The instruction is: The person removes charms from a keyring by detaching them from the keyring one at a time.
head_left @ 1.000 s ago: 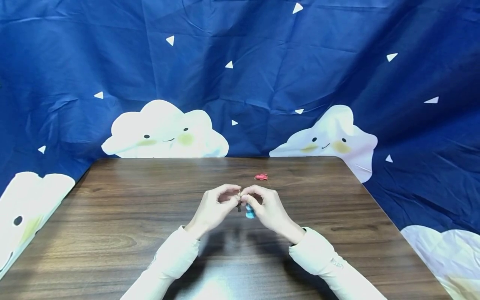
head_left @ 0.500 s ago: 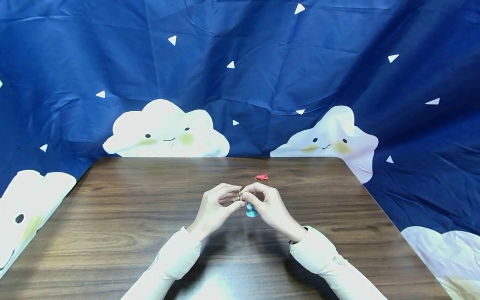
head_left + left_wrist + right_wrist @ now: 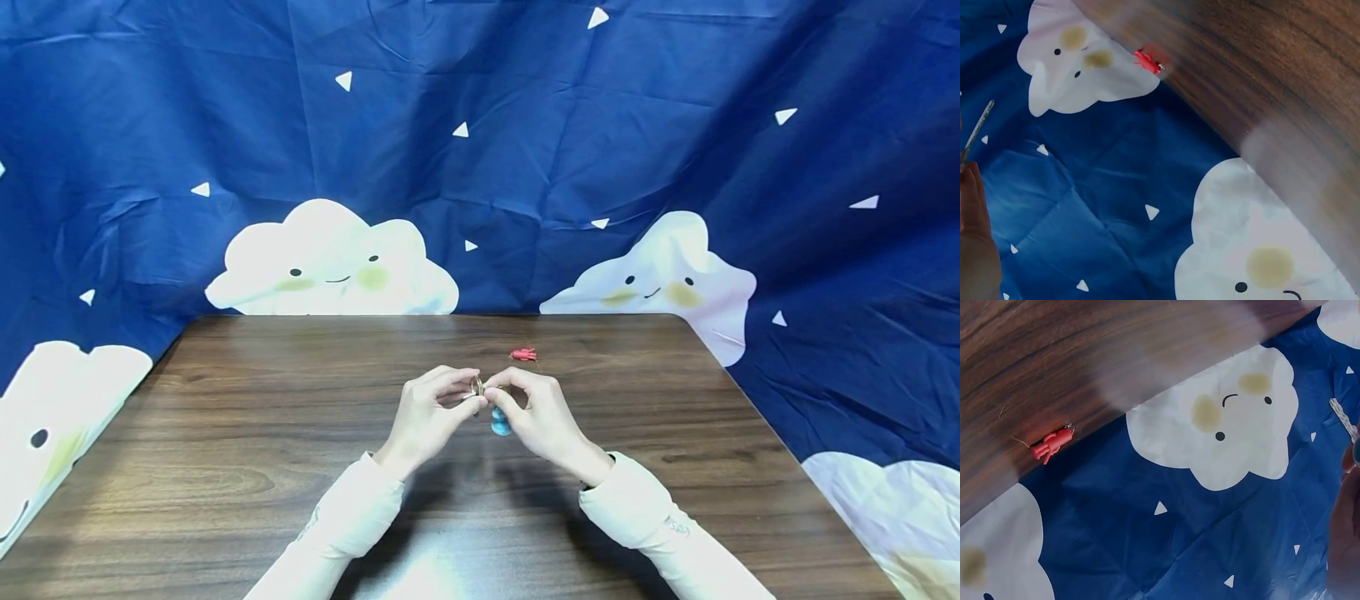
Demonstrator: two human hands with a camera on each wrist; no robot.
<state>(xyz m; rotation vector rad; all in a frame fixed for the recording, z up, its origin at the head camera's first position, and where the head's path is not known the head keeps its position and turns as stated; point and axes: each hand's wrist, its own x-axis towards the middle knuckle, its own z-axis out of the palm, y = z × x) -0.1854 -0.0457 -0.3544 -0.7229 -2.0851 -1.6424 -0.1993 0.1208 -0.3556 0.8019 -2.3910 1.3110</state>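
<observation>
Both hands meet over the middle of the table in the head view. Thumb and fingers of my left hand [image 3: 420, 421] pinch a thin gold-coloured metal ring [image 3: 477, 386], seen nearly edge-on in the left wrist view. Against its right side, my right hand [image 3: 546, 421] pinches with thumb and index finger; the small part between them is mostly hidden. A light-blue charm [image 3: 501, 423] hangs below the right fingertips. Only a bit of a dark piece shows under the left thumb. Beyond the hands lies a small red figure charm [image 3: 522, 354], with a thin cord at one end.
The brown wood-grain table [image 3: 247, 467] reaches back to a dark-blue cloth [image 3: 510, 167] printed with white clouds and triangles. Pale sleeves [image 3: 626, 500] cover both forearms, which come in from the front edge.
The metal ring has turned between the fingers and shows more of its loop. The dark piece below it has mostly gone behind the left thumb. Both hands stay nearly in place.
</observation>
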